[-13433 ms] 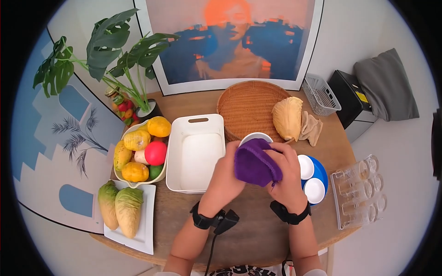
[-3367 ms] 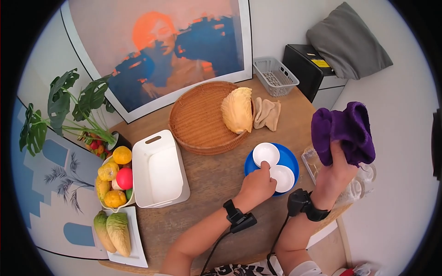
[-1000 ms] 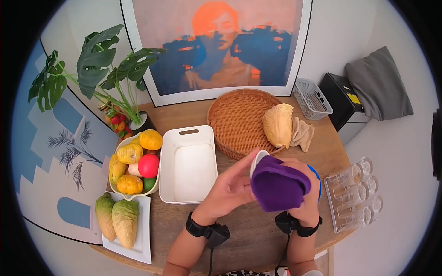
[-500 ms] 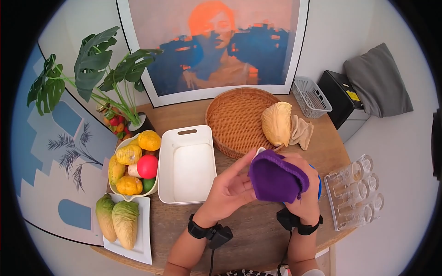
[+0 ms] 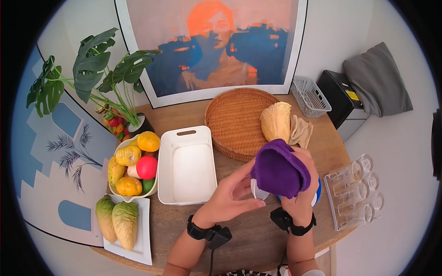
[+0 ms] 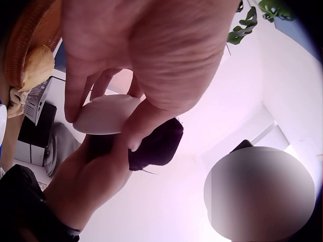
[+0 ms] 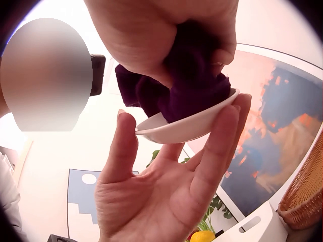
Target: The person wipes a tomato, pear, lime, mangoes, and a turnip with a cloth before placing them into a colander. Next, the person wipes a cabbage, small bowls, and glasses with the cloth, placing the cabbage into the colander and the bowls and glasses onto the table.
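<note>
My left hand [image 5: 225, 200] pinches a small white bowl [image 7: 176, 132] at its rim, thumb on one side and fingers on the other, tilted above the table. In my right hand [image 5: 304, 191] is a bunched purple cloth [image 5: 283, 175], pressed against the bowl's inside. The right wrist view shows the cloth inside the bowl; from the head, the cloth covers most of it, leaving a white edge near the left thumb. Behind the right hand, a blue plate [image 5: 318, 193] is mostly hidden.
Left of the hands stands a white bin [image 5: 188, 172], beside a bowl of fruit [image 5: 155, 184] and cabbages [image 5: 125, 225] on a white plate. A wicker tray [image 5: 230, 124] lies behind, holding a pale cabbage [image 5: 275, 122]. Glass mugs [image 5: 357, 193] stand on a rack at right.
Earlier the left hand reached to bowls on the blue plate while the right held the cloth off right. Both hands then came together at the bowl; over the last second the cloth shifted against it.
</note>
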`<act>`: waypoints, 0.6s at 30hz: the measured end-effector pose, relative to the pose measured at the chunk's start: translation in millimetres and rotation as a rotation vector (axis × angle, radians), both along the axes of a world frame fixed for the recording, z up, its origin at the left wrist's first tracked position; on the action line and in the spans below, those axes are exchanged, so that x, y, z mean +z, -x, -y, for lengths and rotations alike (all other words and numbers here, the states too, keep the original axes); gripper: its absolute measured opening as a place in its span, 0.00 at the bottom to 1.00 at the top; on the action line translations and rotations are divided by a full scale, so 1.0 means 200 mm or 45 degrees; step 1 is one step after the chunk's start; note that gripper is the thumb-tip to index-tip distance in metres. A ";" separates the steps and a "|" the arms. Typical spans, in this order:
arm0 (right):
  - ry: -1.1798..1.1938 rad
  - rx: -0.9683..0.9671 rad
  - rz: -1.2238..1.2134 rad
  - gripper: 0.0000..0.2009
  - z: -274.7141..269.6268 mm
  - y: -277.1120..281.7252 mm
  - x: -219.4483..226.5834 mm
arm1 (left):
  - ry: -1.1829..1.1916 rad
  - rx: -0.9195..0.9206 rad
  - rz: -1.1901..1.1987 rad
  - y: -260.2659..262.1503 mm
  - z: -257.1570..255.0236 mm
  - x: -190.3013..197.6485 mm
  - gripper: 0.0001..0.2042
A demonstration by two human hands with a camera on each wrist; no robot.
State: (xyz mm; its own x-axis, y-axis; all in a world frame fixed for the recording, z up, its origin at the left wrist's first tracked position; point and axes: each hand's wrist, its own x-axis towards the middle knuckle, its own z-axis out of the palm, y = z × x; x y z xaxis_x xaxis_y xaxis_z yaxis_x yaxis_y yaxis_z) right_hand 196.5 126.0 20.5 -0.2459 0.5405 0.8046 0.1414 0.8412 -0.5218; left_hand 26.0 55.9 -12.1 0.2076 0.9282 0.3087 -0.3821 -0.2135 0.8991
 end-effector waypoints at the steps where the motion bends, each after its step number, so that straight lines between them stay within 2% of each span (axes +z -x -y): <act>1: -0.005 0.002 0.003 0.23 -0.01 0.00 0.00 | -0.059 0.009 -0.005 0.01 0.00 0.01 0.45; 4: 0.028 -0.106 -0.004 0.22 -0.03 -0.01 0.00 | -0.087 0.120 0.065 0.02 0.01 0.06 0.45; 6: 0.144 0.035 0.059 0.21 -0.04 -0.03 -0.01 | -0.122 0.146 0.081 0.02 -0.01 0.04 0.45; 10: 0.148 0.213 0.160 0.21 -0.02 -0.04 0.03 | -0.134 0.262 0.070 0.01 -0.02 0.02 0.45; 12: 0.276 0.448 0.155 0.20 -0.02 -0.06 0.01 | -0.137 0.249 0.028 0.01 -0.02 0.01 0.45; 13: 0.276 0.444 0.153 0.20 -0.02 -0.06 0.01 | -0.144 0.236 -0.013 0.01 -0.02 0.01 0.45; 15: 0.376 0.612 -0.118 0.20 0.00 -0.04 0.01 | -0.193 0.194 -0.038 0.00 -0.02 0.00 0.45; 18: 0.279 0.503 -0.221 0.19 0.01 -0.01 -0.01 | -0.201 0.142 -0.079 -0.02 -0.01 -0.01 0.45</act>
